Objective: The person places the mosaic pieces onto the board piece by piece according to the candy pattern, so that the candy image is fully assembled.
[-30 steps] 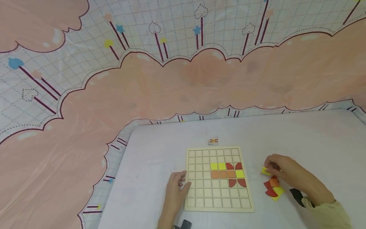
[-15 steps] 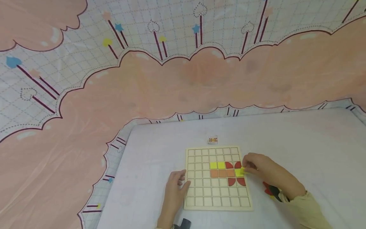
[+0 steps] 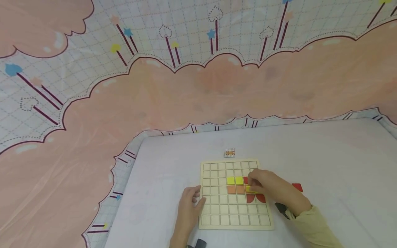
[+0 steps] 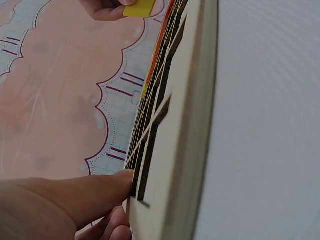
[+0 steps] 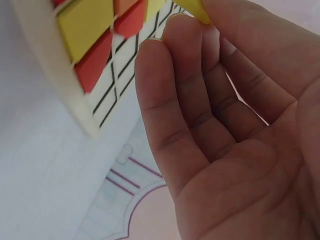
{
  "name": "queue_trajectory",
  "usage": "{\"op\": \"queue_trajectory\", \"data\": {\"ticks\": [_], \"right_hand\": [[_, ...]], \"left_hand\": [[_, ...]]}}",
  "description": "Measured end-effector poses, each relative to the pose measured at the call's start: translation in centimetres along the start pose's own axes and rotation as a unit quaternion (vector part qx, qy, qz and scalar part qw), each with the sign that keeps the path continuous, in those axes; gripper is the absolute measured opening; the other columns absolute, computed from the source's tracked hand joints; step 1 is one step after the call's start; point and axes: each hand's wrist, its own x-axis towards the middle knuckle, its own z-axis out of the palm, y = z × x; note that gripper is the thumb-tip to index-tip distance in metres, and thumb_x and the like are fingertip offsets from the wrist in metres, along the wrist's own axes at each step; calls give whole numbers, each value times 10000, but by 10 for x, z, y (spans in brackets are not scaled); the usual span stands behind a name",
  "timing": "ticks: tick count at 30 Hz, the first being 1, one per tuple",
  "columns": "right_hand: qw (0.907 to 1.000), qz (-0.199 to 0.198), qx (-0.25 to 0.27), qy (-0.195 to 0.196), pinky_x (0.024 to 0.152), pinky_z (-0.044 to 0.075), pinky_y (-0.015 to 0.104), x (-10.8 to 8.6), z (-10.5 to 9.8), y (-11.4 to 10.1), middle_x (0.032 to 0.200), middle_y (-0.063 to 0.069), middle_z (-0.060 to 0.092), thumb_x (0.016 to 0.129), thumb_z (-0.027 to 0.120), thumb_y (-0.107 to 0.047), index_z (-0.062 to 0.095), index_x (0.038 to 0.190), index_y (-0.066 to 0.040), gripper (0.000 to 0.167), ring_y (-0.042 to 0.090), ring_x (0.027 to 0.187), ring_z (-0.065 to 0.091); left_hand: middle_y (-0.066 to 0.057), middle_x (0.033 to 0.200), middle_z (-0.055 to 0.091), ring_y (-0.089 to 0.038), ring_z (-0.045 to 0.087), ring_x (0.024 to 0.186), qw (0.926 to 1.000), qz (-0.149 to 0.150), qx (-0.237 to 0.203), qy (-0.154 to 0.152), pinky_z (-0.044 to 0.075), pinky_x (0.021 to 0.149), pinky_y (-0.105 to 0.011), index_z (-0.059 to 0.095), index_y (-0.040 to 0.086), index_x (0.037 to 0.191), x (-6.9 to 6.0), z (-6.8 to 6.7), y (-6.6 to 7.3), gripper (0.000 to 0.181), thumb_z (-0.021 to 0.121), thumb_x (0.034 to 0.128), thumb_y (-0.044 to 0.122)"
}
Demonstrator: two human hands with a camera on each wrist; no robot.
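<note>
A pale wooden grid board (image 3: pixel 217 219) lies on the table with yellow and orange square tiles and red quarter-round tiles in some cells. My left hand (image 3: pixel 188 205) holds its left edge, the thumb (image 4: pixel 112 185) resting on the rim and the other fingers bent against the side. Over the right part of the board, my right hand (image 3: pixel 263 182) pinches a yellow square tile (image 3: pixel 250 189) between thumb and fingertips. That yellow tile is tilted above the orange row, and the hand covers some tiles beneath it. In the right wrist view only a corner of it shows.
A small printed pattern card (image 3: pixel 229 153) lies just beyond the board's far edge. A red piece (image 3: pixel 297 187) shows on the table to the right, behind my right forearm. A patterned peach and white cloth (image 3: pixel 198 93) stands behind the white table (image 3: pixel 161 165).
My right hand has carried the yellow tile leftward from the loose pieces on the right to above the board. The left hand stays at the board's edge.
</note>
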Motion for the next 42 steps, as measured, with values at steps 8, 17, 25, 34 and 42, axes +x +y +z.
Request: {"op": "queue_trajectory", "data": {"ticks": [8,17,25,34,42], "right_hand": [[9992,196,246,-247,577,436,202,8,14,-10,696,-81,522,878,733,-60,588,822,-153,181,30,601,498],[9995,-120,47,-293,575,417,203,17,26,-14,674,-85,481,881,735,-73,575,791,-146,198,13,601,449],[9996,-5,-92,-265,560,412,200,15,27,-13,665,-88,481,863,753,-71,552,759,-156,242,24,599,453],[9988,287,-238,-316,560,412,212,16,29,-19,633,-80,501,874,740,-64,566,726,-159,247,42,560,474],[9989,140,-364,-259,533,371,196,17,33,-15,623,-74,448,848,724,1,553,652,-155,304,60,585,422]], "left_hand": [[23,1090,576,-81,535,916,10000,1,20,-11,507,810,-230,616,72,1273,1,0,0,435,747,860,116],[18,1097,578,-89,540,922,10000,-49,7,-13,510,810,-236,614,65,1275,-1,-2,-1,435,745,863,116],[14,1106,580,-89,540,924,9999,41,-85,-37,510,816,-236,611,66,1281,0,-1,0,439,743,864,111],[14,1108,577,-86,526,922,9999,-45,-63,-64,504,809,-233,609,71,1287,-1,-1,0,444,743,866,113],[14,1096,576,-82,529,915,10000,-5,11,-4,510,811,-235,614,64,1276,-1,0,3,441,747,857,100]]}}
